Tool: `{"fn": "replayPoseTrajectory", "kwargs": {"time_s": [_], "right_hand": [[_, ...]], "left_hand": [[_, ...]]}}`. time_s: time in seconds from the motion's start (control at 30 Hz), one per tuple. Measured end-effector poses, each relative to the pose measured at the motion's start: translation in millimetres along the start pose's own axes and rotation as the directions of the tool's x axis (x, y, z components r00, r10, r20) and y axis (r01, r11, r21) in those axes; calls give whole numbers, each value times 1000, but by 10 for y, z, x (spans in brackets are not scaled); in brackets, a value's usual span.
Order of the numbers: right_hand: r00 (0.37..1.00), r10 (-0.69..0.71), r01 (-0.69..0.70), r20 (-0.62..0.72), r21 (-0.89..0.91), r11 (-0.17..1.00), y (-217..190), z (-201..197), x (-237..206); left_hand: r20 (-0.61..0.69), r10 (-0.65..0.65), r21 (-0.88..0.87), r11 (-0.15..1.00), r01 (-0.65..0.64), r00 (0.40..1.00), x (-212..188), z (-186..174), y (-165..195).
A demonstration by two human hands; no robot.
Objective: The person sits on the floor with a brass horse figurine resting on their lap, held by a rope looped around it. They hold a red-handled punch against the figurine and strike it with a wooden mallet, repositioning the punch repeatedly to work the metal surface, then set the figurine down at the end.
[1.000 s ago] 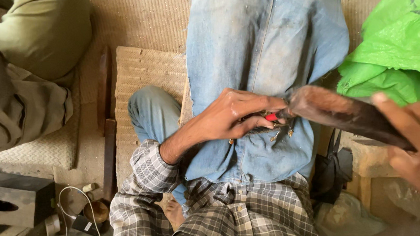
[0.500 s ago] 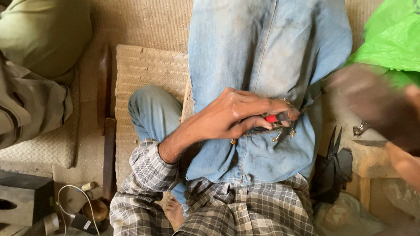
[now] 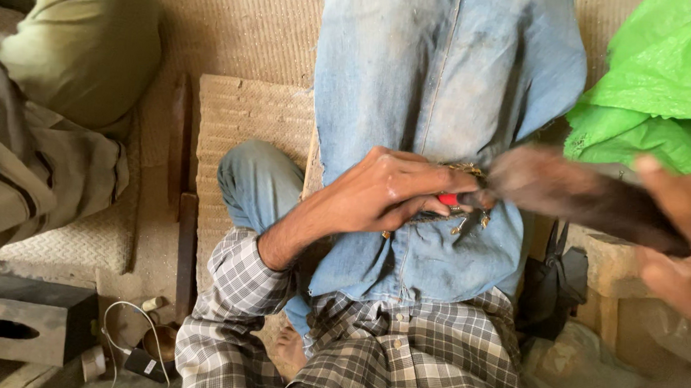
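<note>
Where the checked shirt [image 3: 399, 357] fills the bottom of the view, its sleeve runs up to the left hand [image 3: 385, 192], which lies on a piece of blue denim [image 3: 440, 88] spread over the lap. This hand's fingers [image 3: 430, 179] are curled shut around a small red-handled tool [image 3: 447, 199], pressed against a dark strip with brass-coloured studs [image 3: 468, 221] on the cloth. Just right of it, the right hand [image 3: 682, 238] grips a long dark blurred object [image 3: 577, 196] whose near end meets the red tool over the denim. Beside the right knee hangs a black bag [image 3: 552, 286]. On the floor at lower left lie a grey block with an oval hole [image 3: 26, 322] and a white cord [image 3: 126, 316]. Farther off, a woven mat [image 3: 250, 116] lies under the denim, a crumpled green plastic sheet [image 3: 664, 78] sits at upper right, and another person's olive-clad legs [image 3: 49, 80] fill the upper left.
</note>
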State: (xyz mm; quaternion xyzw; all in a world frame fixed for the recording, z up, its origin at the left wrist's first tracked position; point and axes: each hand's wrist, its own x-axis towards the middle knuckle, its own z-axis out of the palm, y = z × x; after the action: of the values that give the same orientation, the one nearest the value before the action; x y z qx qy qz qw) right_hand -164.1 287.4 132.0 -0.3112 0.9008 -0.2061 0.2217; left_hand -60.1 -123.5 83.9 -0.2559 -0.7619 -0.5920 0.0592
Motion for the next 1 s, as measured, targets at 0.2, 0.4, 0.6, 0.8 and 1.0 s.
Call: {"fn": "replayPoseTrajectory", "kwargs": {"time_s": [0.2,0.4,0.6,0.8,1.0], "right_hand": [[989,118,-101,-86,176,979,-35,126,-83],[968,-33,32,-249,-8,999,-361,137,32],[940,-218,179,-263,-167,970,-659,69,184],[958,-142,101,-251,-169,980,-624,84,209],[945,-171,133,-279,-151,980,-546,129,257]], "left_hand": [[38,-67,32,997,66,997,35,-4,69],[52,-99,112,989,92,994,83,51,132],[53,-212,126,971,204,976,151,101,239],[37,-195,243,953,181,980,191,171,301],[35,-332,249,916,314,942,211,233,308]]}}
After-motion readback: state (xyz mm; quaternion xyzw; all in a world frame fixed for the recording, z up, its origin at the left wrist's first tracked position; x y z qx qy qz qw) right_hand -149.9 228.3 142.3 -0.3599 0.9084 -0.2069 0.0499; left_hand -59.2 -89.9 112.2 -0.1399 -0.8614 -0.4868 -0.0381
